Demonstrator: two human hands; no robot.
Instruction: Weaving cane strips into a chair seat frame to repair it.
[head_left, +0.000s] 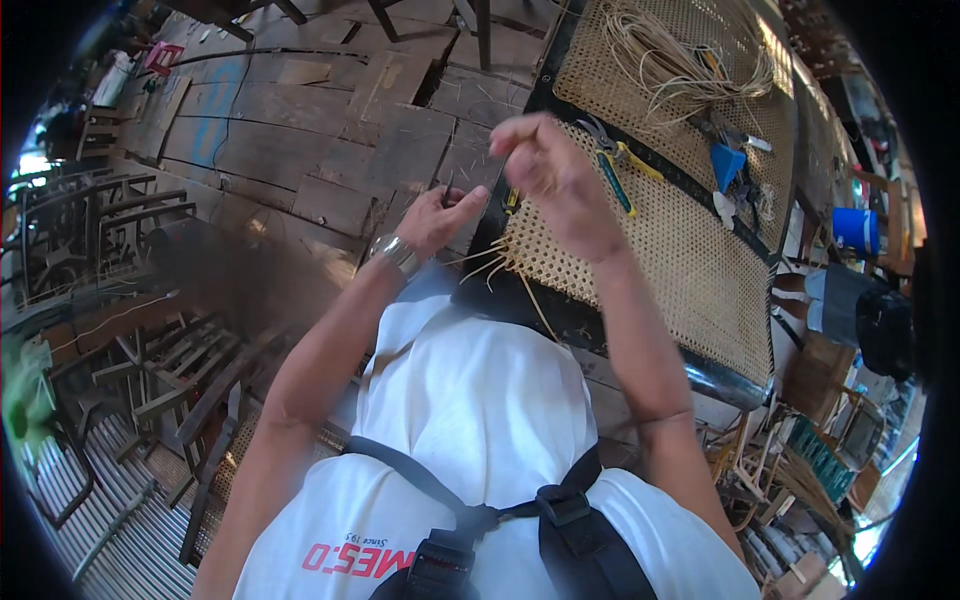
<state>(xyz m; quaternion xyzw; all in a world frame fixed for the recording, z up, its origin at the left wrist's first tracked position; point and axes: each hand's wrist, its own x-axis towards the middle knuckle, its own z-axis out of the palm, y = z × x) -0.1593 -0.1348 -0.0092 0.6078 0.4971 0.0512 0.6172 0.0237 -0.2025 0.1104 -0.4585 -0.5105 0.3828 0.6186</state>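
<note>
Cane panel [690,275] under curled right hand [562,190]; left hand [438,217] beside panel's left edge; cannot tell either grip.

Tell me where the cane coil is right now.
In the head view, the cane coil lies at the upper right, on the far woven panel, beyond the right hand and the green-and-yellow pliers.
</note>
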